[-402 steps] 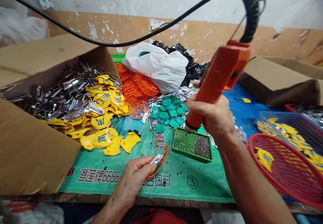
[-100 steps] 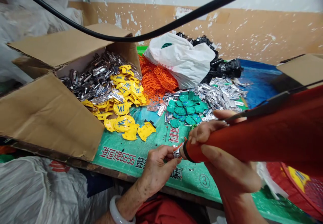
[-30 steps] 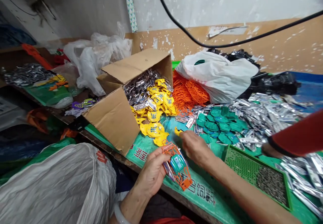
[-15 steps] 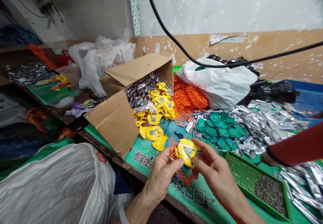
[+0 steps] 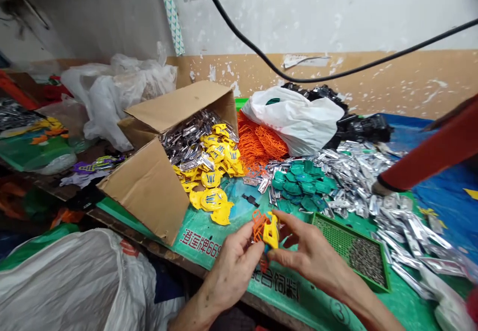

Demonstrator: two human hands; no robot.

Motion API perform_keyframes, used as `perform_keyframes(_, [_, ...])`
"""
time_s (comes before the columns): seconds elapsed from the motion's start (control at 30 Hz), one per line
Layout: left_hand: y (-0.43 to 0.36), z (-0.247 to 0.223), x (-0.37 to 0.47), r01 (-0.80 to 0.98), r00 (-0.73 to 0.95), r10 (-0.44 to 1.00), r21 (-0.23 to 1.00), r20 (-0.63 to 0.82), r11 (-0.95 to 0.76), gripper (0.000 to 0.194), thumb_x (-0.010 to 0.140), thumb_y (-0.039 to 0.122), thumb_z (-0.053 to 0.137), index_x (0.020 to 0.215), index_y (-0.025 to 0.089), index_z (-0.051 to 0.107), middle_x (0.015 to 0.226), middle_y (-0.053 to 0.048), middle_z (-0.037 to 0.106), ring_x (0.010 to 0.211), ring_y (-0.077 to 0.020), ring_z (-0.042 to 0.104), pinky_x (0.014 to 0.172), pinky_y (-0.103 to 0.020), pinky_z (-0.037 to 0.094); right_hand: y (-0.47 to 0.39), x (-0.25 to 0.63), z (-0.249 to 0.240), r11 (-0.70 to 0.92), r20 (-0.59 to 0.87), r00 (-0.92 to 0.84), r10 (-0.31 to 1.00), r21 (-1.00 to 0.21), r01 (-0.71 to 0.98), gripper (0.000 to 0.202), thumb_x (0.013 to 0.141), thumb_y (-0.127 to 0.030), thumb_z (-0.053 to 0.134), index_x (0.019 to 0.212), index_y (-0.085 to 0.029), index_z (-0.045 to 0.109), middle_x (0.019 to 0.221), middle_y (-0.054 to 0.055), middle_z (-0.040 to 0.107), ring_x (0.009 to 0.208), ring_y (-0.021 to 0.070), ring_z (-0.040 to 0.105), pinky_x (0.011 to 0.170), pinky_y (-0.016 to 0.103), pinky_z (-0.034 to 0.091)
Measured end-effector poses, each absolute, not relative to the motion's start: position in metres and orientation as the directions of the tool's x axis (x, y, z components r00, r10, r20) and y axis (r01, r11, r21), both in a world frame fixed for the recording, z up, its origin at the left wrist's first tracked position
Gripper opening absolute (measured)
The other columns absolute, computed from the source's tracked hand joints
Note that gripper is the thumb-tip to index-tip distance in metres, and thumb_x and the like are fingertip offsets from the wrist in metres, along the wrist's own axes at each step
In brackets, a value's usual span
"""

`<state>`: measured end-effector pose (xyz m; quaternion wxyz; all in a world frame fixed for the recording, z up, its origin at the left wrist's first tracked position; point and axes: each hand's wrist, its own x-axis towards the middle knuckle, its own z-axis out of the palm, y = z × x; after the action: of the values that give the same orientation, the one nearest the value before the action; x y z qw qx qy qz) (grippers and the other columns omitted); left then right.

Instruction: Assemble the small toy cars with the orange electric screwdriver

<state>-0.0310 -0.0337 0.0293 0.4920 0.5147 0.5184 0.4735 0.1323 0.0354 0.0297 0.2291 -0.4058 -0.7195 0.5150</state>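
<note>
My left hand (image 5: 237, 256) pinches an orange lattice piece (image 5: 258, 225) between thumb and fingers. My right hand (image 5: 298, 241) grips a small yellow piece (image 5: 271, 230), tilted on edge against the orange one. A bit of blue shows beneath them, partly hidden by my fingers. Beyond my hands, several yellow pieces with blue marks (image 5: 213, 199) spill from an open cardboard box (image 5: 149, 186), along with silver-and-black parts (image 5: 186, 139). A small black part (image 5: 250, 199) lies on the green sheet just past my hands.
Teal pieces (image 5: 302, 181) and silver strips (image 5: 354, 171) are heaped to the right. A green tray (image 5: 328, 226) holds small metal bits. Another person's red sleeve (image 5: 429, 147) reaches in from the right. Orange netting (image 5: 261, 139) lies by a white bag (image 5: 295, 117); a white sack (image 5: 74, 281) stands lower left.
The view has shifted right. The yellow piece has turned from face-up to on edge in my right hand. The other person's arm has moved back over the silver strips.
</note>
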Motion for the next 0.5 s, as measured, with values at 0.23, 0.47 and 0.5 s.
perform_keyframes(0.23, [-0.035, 0.024, -0.017, 0.694, 0.029, 0.817, 0.576, 0.576, -0.431, 0.045, 0.086, 0.001, 0.044, 0.129, 0.011, 0.051, 0.115, -0.013, 0.066, 0.104, -0.0215, 0.061, 0.089, -0.036, 0.053, 0.019, 0.142, 0.015, -0.309, -0.134, -0.410, 0.902, -0.864, -0.398, 0.079, 0.055, -0.031, 0.086, 0.127, -0.032, 0.052, 0.130, 0.007, 0.058, 0.094, 0.0221, 0.064, 0.080, 0.036, 0.053])
perform_keyframes(0.47, [-0.039, 0.027, -0.003, 0.860, 0.215, 0.751, 0.243, 0.625, -0.448, 0.041, 0.087, 0.004, 0.040, 0.124, 0.011, 0.056, 0.118, -0.014, 0.064, 0.098, -0.0243, 0.059, 0.082, -0.039, 0.054, 0.000, 0.139, -0.005, -0.353, -0.175, -0.366, 0.914, -0.787, -0.505, 0.087, 0.042, -0.032, 0.091, 0.122, -0.031, 0.057, 0.135, 0.006, 0.057, 0.122, 0.0300, 0.053, 0.100, 0.041, 0.044])
perform_keyframes(0.5, [-0.039, 0.027, -0.002, 0.867, 0.232, 0.740, 0.210, 0.631, -0.451, 0.039, 0.088, 0.005, 0.040, 0.122, 0.010, 0.057, 0.119, -0.014, 0.064, 0.097, -0.0245, 0.059, 0.081, -0.039, 0.054, 0.000, 0.139, -0.006, -0.343, -0.172, -0.360, 0.917, -0.801, -0.491, 0.087, 0.040, -0.032, 0.091, 0.121, -0.032, 0.058, 0.136, 0.006, 0.056, 0.123, 0.0299, 0.053, 0.101, 0.041, 0.044])
